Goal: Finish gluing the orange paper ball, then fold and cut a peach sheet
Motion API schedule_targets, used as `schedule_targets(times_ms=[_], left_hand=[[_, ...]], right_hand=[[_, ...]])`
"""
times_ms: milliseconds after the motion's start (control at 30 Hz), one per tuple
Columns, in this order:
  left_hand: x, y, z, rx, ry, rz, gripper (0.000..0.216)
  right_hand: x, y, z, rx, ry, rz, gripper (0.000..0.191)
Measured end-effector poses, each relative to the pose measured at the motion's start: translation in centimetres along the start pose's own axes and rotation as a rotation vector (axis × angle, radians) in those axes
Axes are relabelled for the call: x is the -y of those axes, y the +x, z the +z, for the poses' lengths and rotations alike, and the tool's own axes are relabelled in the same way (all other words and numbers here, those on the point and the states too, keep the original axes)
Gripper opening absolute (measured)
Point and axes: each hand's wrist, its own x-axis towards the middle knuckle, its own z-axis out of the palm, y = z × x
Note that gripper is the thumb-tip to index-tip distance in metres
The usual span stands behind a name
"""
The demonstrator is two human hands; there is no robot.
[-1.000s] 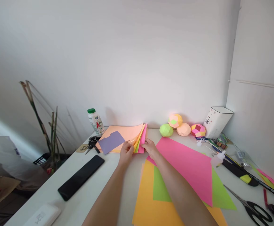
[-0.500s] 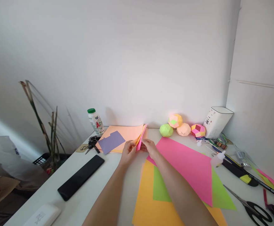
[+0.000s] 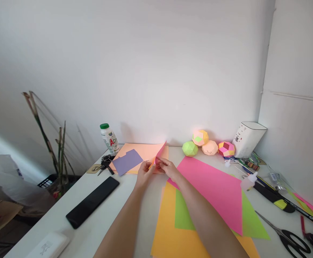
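Between my two hands, pink and orange paper pieces [image 3: 160,150] stand on edge above the peach sheets. My left hand [image 3: 145,171] pinches their lower left edge. My right hand [image 3: 167,167] has its fingers closed at the lower right edge; the fingertips partly hide the paper. Under and behind them lie the peach sheets [image 3: 135,147], with a notched purple paper piece [image 3: 128,162] on top to the left. To the right of my right hand, a large pink sheet [image 3: 210,190] overlaps green [image 3: 183,211] and orange sheets [image 3: 169,240].
Several folded paper balls [image 3: 190,149] sit by the wall beside a white box [image 3: 250,139]. Scissors [image 3: 290,238], a glue bottle [image 3: 249,181] and a box cutter [image 3: 273,197] lie right. Left are a black phone-like slab [image 3: 92,202], keys [image 3: 106,163] and a white bottle [image 3: 109,139].
The paper pieces have tilted and turned between my hands, showing more of the pink face and less orange. My right hand has shifted slightly left, closer to my left hand.
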Motion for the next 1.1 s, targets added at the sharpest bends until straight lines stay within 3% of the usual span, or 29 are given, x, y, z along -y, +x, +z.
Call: schedule_targets(times_ms=[233,367,500,600,700,833,1100], left_hand=[[0.0,-0.2,0.4,-0.035,0.043,-0.039,0.031],[0.6,-0.2,0.6,-0.149,0.075,-0.089,0.027],[1.1,0.0,0.6,-0.243,0.112,-0.093,0.02],[1.3,0.0,0.5,-0.267,0.141,-0.074,0.012],[1.4,-0.1,0.4,-0.247,0.163,-0.025,0.008],[1.2,0.0,0.5,-0.184,0.188,0.052,0.022],[0.7,0.2,1.0,-0.067,0.234,0.096,0.024]], right_hand=[[0.3,-0.3,0.3,-0.04,-0.029,0.026,0.039],[0.2,-0.2,0.7,-0.194,-0.065,0.048,0.026],[0.4,0.1,-0.1,-0.384,-0.11,0.115,0.027],[0.8,0.4,-1.2,-0.441,-0.115,0.207,0.028],[1.3,0.7,-2.0,-0.416,-0.09,0.287,0.029],[1.8,0.9,-2.1,-0.311,-0.021,0.332,0.028],[2.4,0.2,-1.1,-0.128,0.126,0.233,0.04]])
